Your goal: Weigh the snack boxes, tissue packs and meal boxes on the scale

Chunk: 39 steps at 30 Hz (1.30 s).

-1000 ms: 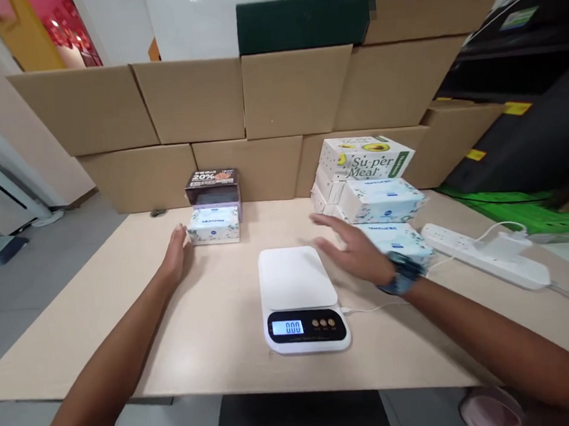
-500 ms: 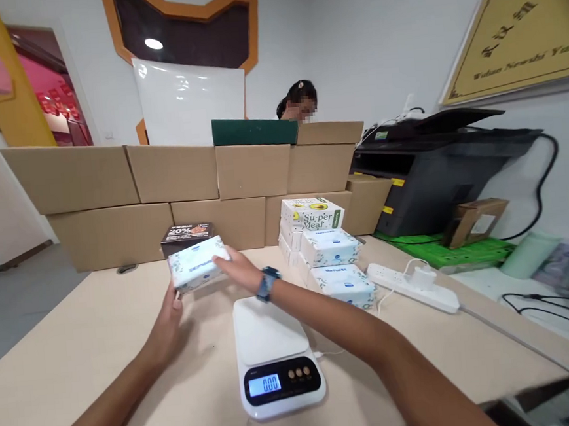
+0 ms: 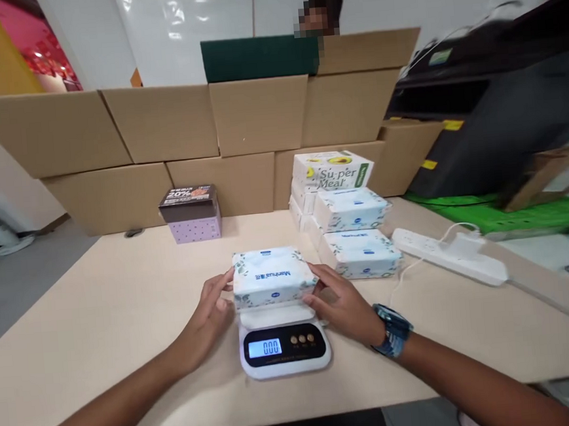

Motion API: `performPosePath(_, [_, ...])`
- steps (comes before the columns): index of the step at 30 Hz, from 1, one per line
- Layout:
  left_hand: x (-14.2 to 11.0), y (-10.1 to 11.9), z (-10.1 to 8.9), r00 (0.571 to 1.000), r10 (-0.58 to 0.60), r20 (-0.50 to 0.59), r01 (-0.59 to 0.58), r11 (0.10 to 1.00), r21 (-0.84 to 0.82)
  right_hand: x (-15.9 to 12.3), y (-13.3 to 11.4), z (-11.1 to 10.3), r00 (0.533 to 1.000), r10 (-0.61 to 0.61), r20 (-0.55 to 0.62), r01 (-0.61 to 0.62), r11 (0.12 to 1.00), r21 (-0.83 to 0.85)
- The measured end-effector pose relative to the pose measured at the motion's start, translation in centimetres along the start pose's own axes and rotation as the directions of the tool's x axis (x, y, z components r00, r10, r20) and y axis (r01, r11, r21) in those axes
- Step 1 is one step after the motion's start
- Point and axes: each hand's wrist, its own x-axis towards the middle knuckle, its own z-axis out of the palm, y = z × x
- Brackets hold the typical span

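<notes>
Between my hands, the tissue pack (image 3: 272, 276) sits over the scale (image 3: 284, 344), long axis nine-to-three. My left hand (image 3: 212, 317) and right hand (image 3: 339, 300) clasp its ends, equally near.

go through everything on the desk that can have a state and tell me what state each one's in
Kitchen scale: switched on, display reads 0.00.
Tissue pack: over the scale platform, held at both ends.
Left hand: fingers on the pack's left end.
Right hand: fingers on the pack's right end.
Power strip: a white adapter plugged in.
Stacked tissue packs: sealed, piled beside the scale.
Cardboard boxes: closed, stacked.
</notes>
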Motion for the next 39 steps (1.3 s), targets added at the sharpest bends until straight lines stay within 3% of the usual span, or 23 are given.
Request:
performPosePath(4, [0.1,-1.3,-0.5,0.994,0.103,0.043,-0.101,0.994,-0.048,-1.0,1.5,-0.4,0.994,-0.087,-0.058,0.086,0.996,-0.026])
performPosePath(8, [0.0,-1.8,-0.7,0.980,0.146,0.138,-0.128,0.983,-0.131,-1.5,2.0,-1.0,0.990,-0.086,-0.115,0.090,0.996,0.024])
performPosePath(17, [0.3,-2.7,-1.2,0.965,0.233,0.118,-0.212,0.963,-0.165,-2.0,2.1,-0.4,0.974,0.196,-0.115,-0.137,0.912,0.388])
performPosePath(22, [0.5,-2.8,-0.9,0.970,0.242,0.039,-0.233,0.960,-0.157,-2.4,2.4,-0.4,0.946,0.293,-0.135,-0.222,0.894,0.389])
performPosePath(32, [0.7,-3.2,-1.0,0.978,0.207,-0.019,-0.208,0.971,-0.116,-2.6,2.0,-0.2,0.945,0.294,-0.142,-0.224,0.900,0.374])
performPosePath(39, [0.8,-3.1,-1.1,0.966,0.260,-0.002,-0.260,0.965,-0.030,-2.6,2.0,-0.3,0.943,0.300,-0.141,-0.235,0.905,0.355])
